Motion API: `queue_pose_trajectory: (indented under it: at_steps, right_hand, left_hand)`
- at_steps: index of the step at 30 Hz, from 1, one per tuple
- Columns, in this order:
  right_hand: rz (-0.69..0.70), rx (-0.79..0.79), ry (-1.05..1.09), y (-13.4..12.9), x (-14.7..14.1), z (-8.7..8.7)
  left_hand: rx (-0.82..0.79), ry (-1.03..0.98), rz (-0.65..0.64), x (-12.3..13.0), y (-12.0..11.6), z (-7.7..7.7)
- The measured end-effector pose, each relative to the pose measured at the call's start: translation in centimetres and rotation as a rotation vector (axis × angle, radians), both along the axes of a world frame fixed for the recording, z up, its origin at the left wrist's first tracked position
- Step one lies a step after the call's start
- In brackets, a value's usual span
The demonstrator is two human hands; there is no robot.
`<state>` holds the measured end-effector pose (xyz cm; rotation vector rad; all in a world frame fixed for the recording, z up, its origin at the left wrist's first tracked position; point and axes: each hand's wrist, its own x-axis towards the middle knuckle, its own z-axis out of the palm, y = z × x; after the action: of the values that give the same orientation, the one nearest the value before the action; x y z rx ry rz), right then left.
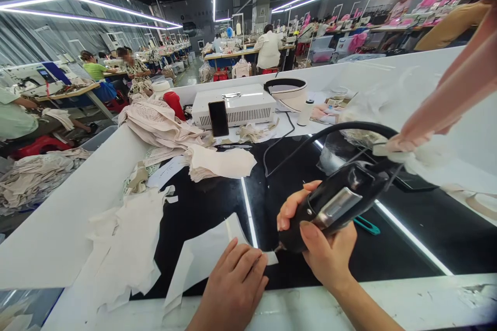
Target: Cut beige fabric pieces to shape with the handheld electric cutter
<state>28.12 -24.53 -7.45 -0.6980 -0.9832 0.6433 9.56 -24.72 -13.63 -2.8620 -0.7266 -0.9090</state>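
My right hand [330, 248] grips a black corded handheld power tool [334, 201], tilted with its thin metal tip pointing down and left. The tip is close to the right end of a white fabric piece [205, 253] on the black tabletop [295, 274]. My left hand [236, 279] lies flat on that piece, fingers stretched out and its fingertips near the tip. Part of the fabric is hidden under this hand. A cord [341, 126] loops from the tool's rear, where a pink stretched strip [446, 88] from the upper right meets it.
White fabric pieces [132, 243] lie at left; a stacked pile [221, 162] and beige cloth [159, 119] are behind. A phone [218, 118] leans on a white vented box [240, 106]. A teal tool [367, 225] lies right. White side panels [77, 217] edge the table. People sit at sewing stations beyond.
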Motion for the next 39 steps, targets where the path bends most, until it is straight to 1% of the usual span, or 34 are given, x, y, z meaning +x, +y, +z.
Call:
queue_pose_trajectory:
  at_steps: [3, 11, 17, 26, 32, 35, 39]
  right_hand:
    - [0.006, 0.004, 0.006, -0.1, -0.1, 0.1]
    - [0.035, -0.018, -0.010, -0.5, -0.3, -0.8]
    - [0.003, 0.012, -0.005, -0.2, -0.3, -0.5]
    - [0.045, 0.000, -0.002, -0.3, -0.4, -1.0]
    - [0.026, -0.001, 0.011, -0.2, -0.4, -0.8]
    - [0.025, -0.001, 0.003, -0.3, -0.4, -0.8]
    - [0.021, -0.001, -0.003, -0.3, -0.3, -0.8]
  left_hand:
    - [-0.001, 0.000, 0.000, 0.0, 0.1, 0.0]
    - [0.014, -0.005, -0.010, 0.0, 0.2, 0.0]
    - [0.006, -0.009, -0.017, -0.1, 0.2, -0.1]
    - [0.020, -0.012, -0.030, -0.1, 0.4, 0.1]
    - [0.044, -0.019, -0.023, -0.2, 0.3, -0.1]
    - [0.078, -0.026, -0.023, 0.1, 0.2, 0.0]
    - [0.026, -0.025, -0.032, 1.0, 0.1, 0.3]
